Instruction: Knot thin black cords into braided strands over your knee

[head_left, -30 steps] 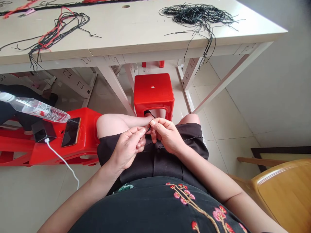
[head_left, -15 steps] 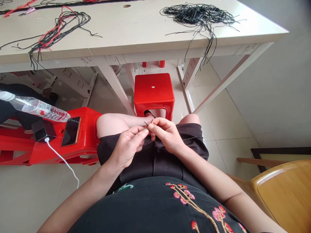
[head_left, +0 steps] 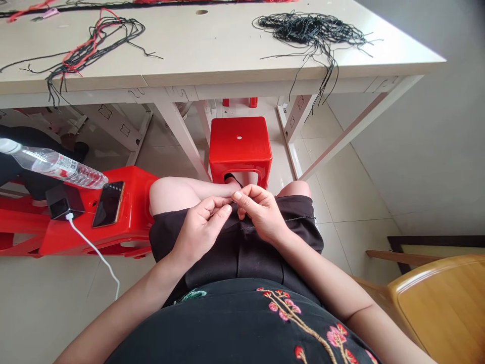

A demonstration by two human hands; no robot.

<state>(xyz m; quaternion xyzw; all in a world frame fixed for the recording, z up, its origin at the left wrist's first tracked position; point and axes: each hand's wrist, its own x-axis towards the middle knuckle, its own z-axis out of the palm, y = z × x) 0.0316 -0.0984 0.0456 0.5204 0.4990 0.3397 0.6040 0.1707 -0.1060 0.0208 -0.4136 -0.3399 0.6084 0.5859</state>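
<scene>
Both of my hands meet over my lap, above black shorts. My left hand point(head_left: 200, 227) pinches its fingertips together at the point where the hands touch. My right hand point(head_left: 257, 210) is curled, thumb and forefinger pinched on a thin black cord point(head_left: 288, 220) that runs across my right thigh. The cord's end between the fingertips is too small to make out.
A beige table point(head_left: 212, 45) stands ahead with a pile of black cords point(head_left: 306, 28) and red and black cords point(head_left: 87, 43). A red stool point(head_left: 239, 146) sits under it. At left, a red stool holds a phone point(head_left: 109, 203), a charger point(head_left: 62, 202) and a water bottle point(head_left: 53, 165). A wooden chair point(head_left: 435, 303) is at right.
The short cord ends that stuck up between my fingertips half a second ago are now tucked out of sight. My hands stay together over my lap.
</scene>
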